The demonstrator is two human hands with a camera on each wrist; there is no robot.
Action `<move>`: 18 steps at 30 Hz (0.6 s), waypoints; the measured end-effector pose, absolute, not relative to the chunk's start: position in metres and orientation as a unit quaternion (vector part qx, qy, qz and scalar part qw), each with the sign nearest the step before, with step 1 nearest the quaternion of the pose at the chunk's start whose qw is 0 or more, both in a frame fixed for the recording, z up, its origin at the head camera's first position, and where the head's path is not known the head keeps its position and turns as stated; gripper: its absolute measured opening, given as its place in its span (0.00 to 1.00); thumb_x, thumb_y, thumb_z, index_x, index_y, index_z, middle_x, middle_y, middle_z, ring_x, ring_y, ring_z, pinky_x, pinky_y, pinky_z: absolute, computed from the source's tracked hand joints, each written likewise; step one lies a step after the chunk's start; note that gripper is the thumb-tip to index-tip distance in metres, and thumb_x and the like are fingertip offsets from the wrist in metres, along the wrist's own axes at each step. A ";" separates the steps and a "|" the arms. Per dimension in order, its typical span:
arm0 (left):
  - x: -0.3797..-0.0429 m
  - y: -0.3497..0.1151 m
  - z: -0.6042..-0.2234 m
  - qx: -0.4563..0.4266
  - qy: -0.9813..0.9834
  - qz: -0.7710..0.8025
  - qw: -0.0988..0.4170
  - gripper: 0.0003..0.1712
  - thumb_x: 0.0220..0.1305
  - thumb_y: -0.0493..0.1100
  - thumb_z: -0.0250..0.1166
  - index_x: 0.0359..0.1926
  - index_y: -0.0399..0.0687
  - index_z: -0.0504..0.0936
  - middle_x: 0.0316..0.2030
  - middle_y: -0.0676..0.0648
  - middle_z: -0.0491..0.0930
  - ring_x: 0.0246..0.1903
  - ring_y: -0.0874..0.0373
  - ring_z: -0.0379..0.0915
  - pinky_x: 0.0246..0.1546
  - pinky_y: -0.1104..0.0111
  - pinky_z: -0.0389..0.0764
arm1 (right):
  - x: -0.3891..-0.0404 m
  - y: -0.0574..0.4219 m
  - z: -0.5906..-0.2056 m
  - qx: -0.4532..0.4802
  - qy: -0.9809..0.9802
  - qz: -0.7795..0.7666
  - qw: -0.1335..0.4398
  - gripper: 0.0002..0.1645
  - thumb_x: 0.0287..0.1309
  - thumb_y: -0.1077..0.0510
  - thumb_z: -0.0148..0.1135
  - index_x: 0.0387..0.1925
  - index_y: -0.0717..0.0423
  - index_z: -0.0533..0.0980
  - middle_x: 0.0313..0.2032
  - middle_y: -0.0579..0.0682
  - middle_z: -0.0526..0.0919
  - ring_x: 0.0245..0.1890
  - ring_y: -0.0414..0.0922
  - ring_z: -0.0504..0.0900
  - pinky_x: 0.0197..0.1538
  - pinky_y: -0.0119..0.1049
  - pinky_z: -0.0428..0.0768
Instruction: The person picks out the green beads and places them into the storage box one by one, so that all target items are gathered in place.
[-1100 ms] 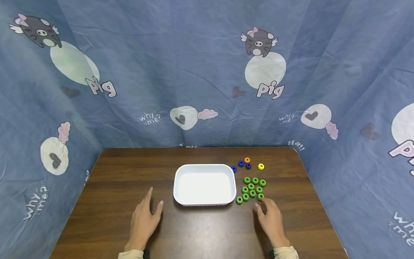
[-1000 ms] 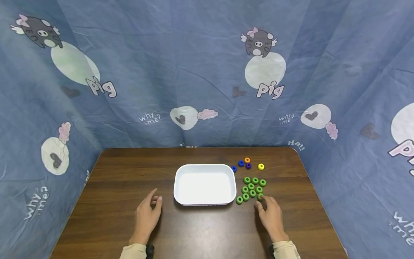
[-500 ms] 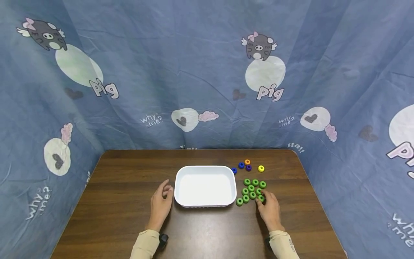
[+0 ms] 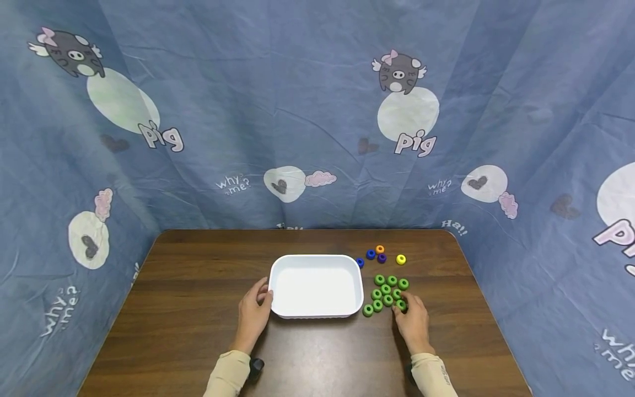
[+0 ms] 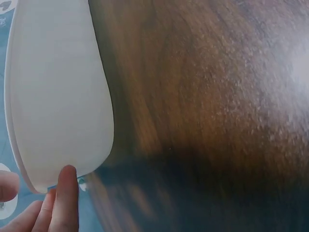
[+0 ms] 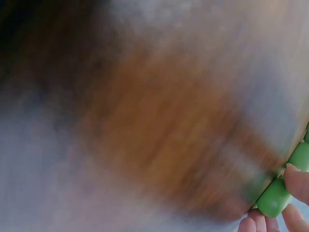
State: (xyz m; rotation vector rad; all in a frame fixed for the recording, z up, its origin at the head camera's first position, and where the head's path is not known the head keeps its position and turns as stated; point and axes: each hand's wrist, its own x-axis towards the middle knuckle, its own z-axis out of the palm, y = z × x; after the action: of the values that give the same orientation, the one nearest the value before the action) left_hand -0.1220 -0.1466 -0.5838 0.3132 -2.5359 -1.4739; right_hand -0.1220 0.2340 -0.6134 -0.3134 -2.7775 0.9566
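Observation:
At the left end of a white rectangular tray (image 4: 317, 286) is my left hand (image 4: 254, 317), its fingertips at the rim. In the left wrist view one finger (image 5: 68, 183) overlaps the end of the tray (image 5: 58, 87), while another digit stands apart at the left. My right hand (image 4: 414, 325) pinches a green ring (image 4: 401, 305) between thumb and fingertips, with the ring still on the table. The right wrist view shows this green ring (image 6: 274, 198) between the digits, with another beside it. Several more green rings (image 4: 386, 289) lie close together left of and beyond the hand.
Behind the green group lie two blue rings (image 4: 371, 254), a purple ring (image 4: 381, 258), an orange ring (image 4: 380, 250) and a yellow ring (image 4: 401, 259). The wooden table (image 4: 317, 358) ends at a blue printed curtain (image 4: 317, 110).
My left hand has moved right and forward to the tray's left edge. The right hand's fingers have come in around the nearest green ring. The head view has tilted slightly.

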 end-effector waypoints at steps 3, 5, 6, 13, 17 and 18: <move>-0.122 -0.147 -0.585 0.112 -0.850 -0.509 0.081 0.25 0.69 0.36 0.59 0.66 0.36 0.74 0.55 0.33 0.82 0.51 0.42 0.84 0.49 0.58 0.87 | -0.121 0.233 -0.613 -0.106 -0.934 0.325 0.100 0.25 0.55 0.64 0.71 0.55 0.64 0.78 0.50 0.65 0.82 0.52 0.64 0.81 0.55 0.59 0.80; -0.123 -0.147 -0.586 0.115 -0.847 -0.514 0.075 0.25 0.69 0.36 0.59 0.66 0.35 0.74 0.56 0.32 0.82 0.52 0.42 0.84 0.50 0.57 0.87 | -0.121 0.233 -0.612 -0.107 -0.933 0.326 0.105 0.25 0.54 0.65 0.71 0.54 0.65 0.78 0.50 0.65 0.82 0.52 0.64 0.81 0.56 0.59 0.80; -0.123 -0.147 -0.587 0.117 -0.846 -0.515 0.073 0.25 0.69 0.36 0.59 0.66 0.35 0.74 0.56 0.32 0.82 0.52 0.42 0.84 0.50 0.58 0.87 | -0.120 0.233 -0.612 -0.107 -0.933 0.327 0.108 0.24 0.53 0.65 0.71 0.54 0.65 0.78 0.50 0.65 0.82 0.51 0.64 0.82 0.55 0.59 0.80; -0.123 -0.148 -0.590 0.121 -0.847 -0.514 0.064 0.23 0.69 0.35 0.58 0.64 0.35 0.76 0.56 0.31 0.82 0.52 0.42 0.84 0.47 0.61 0.89 | -0.122 0.230 -0.605 -0.106 -0.930 0.325 0.133 0.21 0.52 0.66 0.72 0.49 0.65 0.81 0.45 0.63 0.84 0.46 0.60 0.84 0.49 0.56 0.82; -0.123 -0.148 -0.590 0.119 -0.844 -0.519 0.062 0.22 0.69 0.34 0.58 0.63 0.35 0.77 0.56 0.31 0.82 0.51 0.41 0.85 0.45 0.62 0.89 | -0.127 0.225 -0.590 -0.093 -0.928 0.329 0.151 0.19 0.53 0.65 0.72 0.48 0.64 0.82 0.45 0.61 0.85 0.44 0.58 0.84 0.46 0.54 0.82; -0.123 -0.148 -0.589 0.120 -0.842 -0.523 0.057 0.22 0.70 0.35 0.58 0.63 0.35 0.76 0.56 0.31 0.82 0.51 0.41 0.84 0.45 0.63 0.89 | -0.128 0.223 -0.585 -0.088 -0.927 0.330 0.156 0.18 0.53 0.65 0.72 0.47 0.63 0.82 0.45 0.61 0.85 0.44 0.57 0.84 0.46 0.54 0.83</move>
State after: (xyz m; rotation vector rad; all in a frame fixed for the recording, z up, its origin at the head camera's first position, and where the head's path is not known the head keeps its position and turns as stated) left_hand -0.1230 -0.1480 -0.5893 0.3648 -2.5531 -1.5847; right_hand -0.1282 0.2225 -0.5849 -0.2514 -2.6531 0.9454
